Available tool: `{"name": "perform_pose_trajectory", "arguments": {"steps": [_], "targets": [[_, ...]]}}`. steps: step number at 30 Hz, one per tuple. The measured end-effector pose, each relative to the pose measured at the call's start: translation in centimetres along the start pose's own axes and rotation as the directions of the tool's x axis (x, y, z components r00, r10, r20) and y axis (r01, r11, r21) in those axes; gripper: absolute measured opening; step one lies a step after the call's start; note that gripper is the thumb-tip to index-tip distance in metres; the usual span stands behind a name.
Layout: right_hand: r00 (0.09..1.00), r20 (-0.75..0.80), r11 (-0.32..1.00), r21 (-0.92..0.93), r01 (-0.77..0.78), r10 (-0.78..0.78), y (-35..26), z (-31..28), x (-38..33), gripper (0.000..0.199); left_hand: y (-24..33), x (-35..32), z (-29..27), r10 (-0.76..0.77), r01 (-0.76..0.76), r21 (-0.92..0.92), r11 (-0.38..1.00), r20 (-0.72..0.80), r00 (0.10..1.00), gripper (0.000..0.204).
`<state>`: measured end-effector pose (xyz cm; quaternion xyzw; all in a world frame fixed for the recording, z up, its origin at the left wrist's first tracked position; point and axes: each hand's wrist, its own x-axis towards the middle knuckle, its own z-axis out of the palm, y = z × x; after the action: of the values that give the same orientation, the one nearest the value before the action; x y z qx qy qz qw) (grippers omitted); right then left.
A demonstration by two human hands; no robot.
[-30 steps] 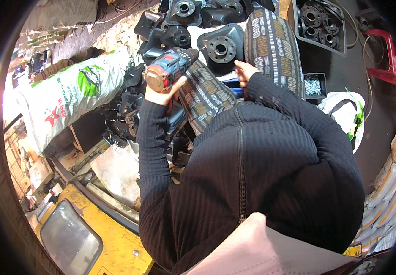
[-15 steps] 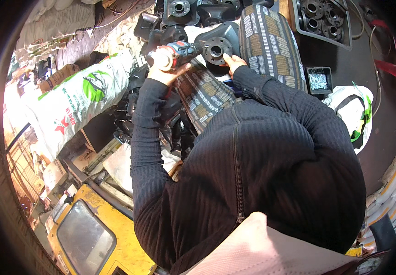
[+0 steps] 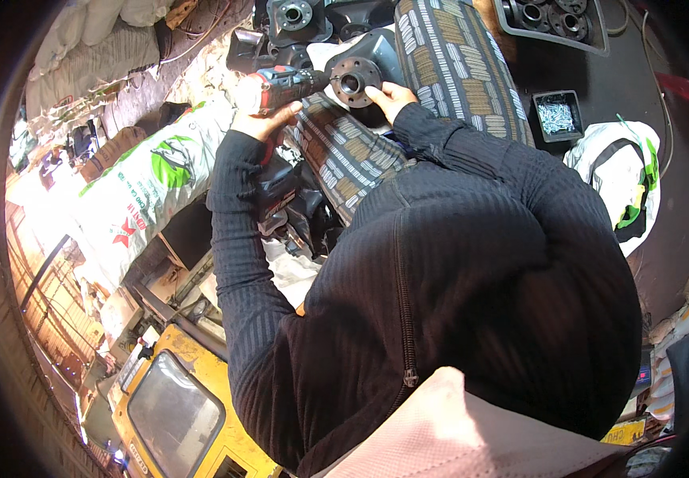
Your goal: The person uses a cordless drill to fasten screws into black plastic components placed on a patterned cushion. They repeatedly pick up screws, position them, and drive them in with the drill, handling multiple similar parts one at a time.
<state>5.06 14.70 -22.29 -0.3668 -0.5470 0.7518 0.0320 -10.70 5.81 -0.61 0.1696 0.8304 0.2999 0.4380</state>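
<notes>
A red and blue cordless drill (image 3: 287,84) is held in the left hand (image 3: 261,121), with the fingers closed around its handle. The nose of the drill is pointed to the right, at a dark round flange (image 3: 367,78) with a big hole in the middle and little holes around it. Whether the flange is touched by the drill tip cannot be told.

The flange is set on a black plastic housing (image 3: 382,54), in front of the body and between the knees. Its lower right edge is touched by the right hand (image 3: 394,102). That hand is partly curled, with its fingertips at the rim; how firmly the flange is held cannot be told.

The legs are covered by patterned trousers (image 3: 460,72). More black housings (image 3: 292,17) are heaped just past the drill. To the right, more flanges are kept in a grey crate (image 3: 547,42), and shiny screws (image 3: 555,116) are held in a small black tray (image 3: 571,135) near a white and green sack (image 3: 622,187). A big white bag (image 3: 149,191) and a yellow machine (image 3: 229,374) can be seen to the left.
</notes>
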Motion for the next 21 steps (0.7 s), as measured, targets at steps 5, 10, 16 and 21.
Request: {"name": "perform_pose_trajectory", "arguments": {"steps": [5,10,16,21], "targets": [[0.999,0.025,0.997,0.071,0.018,-0.02,0.1,0.0,0.0,0.037,0.0,-0.1,-0.3,-0.053,0.053,0.045,0.998,-0.007,0.999,0.026],[0.999,0.03,0.995,0.099,0.011,-0.014,0.1,0.0,0.1,0.037,-0.5,-0.2,0.0,-0.079,0.079,0.024,0.997,-0.033,0.996,0.024],[0.999,0.02,0.999,-0.001,-0.036,0.036,-0.1,-0.3,0.1,0.04,-0.5,-0.3,0.5,-0.051,0.053,0.069,0.996,-0.033,0.998,0.026],[0.998,-0.007,0.997,-0.03,-0.068,0.068,0.1,-0.2,0.2,0.04,-1.0,0.2,0.5,-0.126,0.127,0.12,0.985,-0.017,0.992,0.032]]}}
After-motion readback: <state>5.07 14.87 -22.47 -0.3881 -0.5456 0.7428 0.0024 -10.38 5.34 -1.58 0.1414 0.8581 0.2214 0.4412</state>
